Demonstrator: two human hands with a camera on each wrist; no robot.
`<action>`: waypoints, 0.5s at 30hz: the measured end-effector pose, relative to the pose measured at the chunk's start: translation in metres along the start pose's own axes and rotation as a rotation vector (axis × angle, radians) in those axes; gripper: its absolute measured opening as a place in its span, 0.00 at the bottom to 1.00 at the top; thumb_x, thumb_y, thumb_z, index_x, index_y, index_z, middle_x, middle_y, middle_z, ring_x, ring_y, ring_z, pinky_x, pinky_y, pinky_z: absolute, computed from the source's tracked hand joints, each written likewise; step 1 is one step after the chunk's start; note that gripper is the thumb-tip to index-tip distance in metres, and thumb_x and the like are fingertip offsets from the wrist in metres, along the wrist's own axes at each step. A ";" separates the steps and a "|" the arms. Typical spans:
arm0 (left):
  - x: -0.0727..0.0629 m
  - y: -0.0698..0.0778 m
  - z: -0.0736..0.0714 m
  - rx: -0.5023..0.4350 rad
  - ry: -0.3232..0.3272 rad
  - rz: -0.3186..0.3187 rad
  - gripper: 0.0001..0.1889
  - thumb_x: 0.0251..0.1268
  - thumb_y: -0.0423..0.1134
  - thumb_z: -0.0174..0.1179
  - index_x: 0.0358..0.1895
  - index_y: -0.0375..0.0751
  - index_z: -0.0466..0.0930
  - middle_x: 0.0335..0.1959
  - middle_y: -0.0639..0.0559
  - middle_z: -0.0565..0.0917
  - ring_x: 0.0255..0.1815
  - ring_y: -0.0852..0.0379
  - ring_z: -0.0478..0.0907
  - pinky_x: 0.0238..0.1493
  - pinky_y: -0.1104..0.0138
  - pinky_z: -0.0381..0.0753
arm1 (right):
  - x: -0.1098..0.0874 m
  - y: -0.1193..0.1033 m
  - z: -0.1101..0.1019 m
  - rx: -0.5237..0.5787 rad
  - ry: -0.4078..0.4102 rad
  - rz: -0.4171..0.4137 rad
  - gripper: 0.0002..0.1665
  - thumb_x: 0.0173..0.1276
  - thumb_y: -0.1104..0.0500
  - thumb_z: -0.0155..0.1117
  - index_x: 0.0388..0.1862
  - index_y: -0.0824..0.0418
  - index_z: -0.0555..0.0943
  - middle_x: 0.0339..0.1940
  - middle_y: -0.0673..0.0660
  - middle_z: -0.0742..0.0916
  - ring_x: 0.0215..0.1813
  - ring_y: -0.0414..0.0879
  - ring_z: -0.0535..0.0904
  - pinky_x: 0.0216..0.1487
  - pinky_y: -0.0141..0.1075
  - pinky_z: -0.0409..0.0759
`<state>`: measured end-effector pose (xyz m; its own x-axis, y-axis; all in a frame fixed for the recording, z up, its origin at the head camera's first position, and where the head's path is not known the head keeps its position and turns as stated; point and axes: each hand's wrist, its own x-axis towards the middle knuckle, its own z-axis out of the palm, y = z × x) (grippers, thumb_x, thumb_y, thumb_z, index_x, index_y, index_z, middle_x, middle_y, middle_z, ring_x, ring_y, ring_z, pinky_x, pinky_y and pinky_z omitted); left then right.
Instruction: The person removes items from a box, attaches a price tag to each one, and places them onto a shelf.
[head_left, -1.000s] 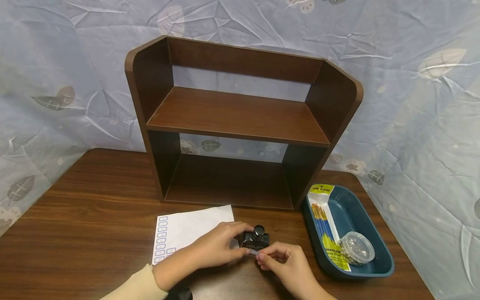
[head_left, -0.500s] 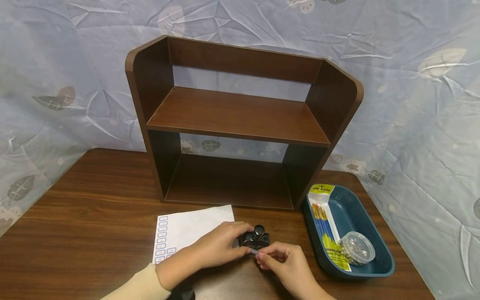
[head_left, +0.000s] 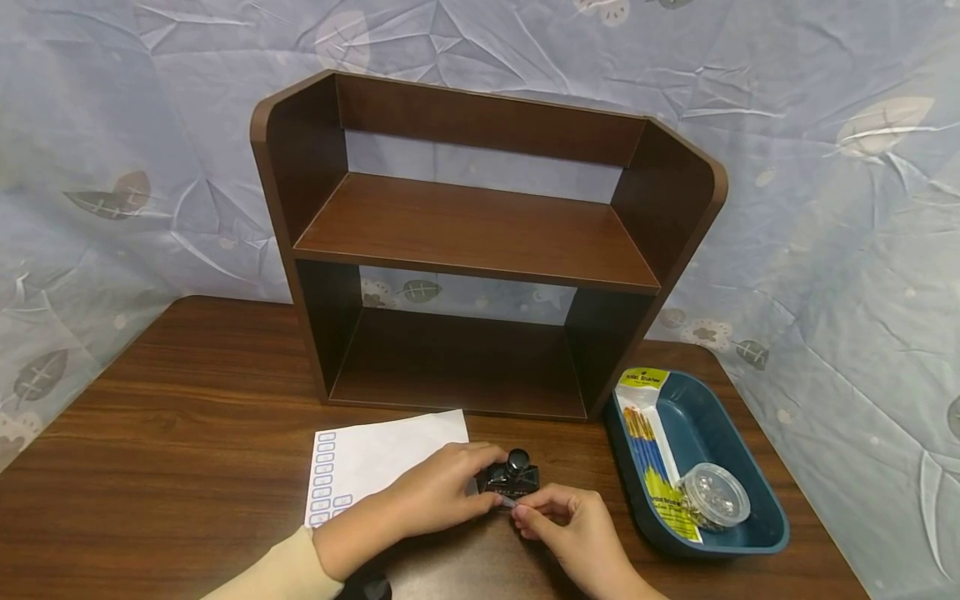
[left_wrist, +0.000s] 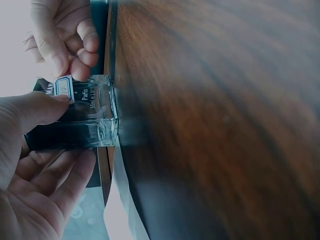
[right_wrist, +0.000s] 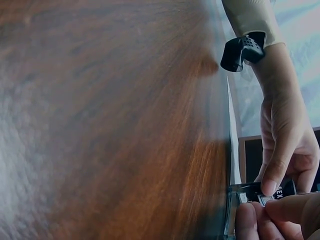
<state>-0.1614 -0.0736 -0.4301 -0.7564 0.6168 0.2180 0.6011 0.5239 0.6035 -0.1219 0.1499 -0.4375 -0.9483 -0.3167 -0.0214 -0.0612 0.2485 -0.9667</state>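
Left hand (head_left: 438, 496) grips the dark glass bottle (head_left: 512, 478) standing on the table (head_left: 172, 433), while right hand (head_left: 573, 525) pinches a small label (left_wrist: 64, 87) against its face.

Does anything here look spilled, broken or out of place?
Nothing stands out. The bottle stands upright on the table, held by the left hand, while the right hand pinches a small label against it. The tray and shelf look tidy.
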 end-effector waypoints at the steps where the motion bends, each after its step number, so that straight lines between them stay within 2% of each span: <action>1: 0.000 0.000 0.000 0.001 0.001 -0.001 0.19 0.66 0.36 0.71 0.58 0.40 0.82 0.52 0.53 0.89 0.51 0.64 0.84 0.56 0.67 0.86 | 0.000 0.000 0.000 -0.008 0.005 0.002 0.09 0.71 0.67 0.69 0.40 0.76 0.86 0.38 0.70 0.92 0.37 0.33 0.88 0.43 0.31 0.90; 15: 0.002 0.001 0.001 0.010 0.011 -0.008 0.18 0.65 0.37 0.71 0.57 0.42 0.82 0.50 0.54 0.89 0.48 0.65 0.83 0.54 0.67 0.85 | 0.000 -0.002 -0.002 -0.144 0.030 0.030 0.08 0.71 0.62 0.71 0.39 0.68 0.89 0.35 0.62 0.93 0.35 0.35 0.88 0.38 0.27 0.88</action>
<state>-0.1621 -0.0719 -0.4299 -0.7641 0.6058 0.2219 0.5975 0.5348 0.5975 -0.1225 0.1516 -0.4349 -0.9591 -0.2803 -0.0404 -0.0744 0.3870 -0.9191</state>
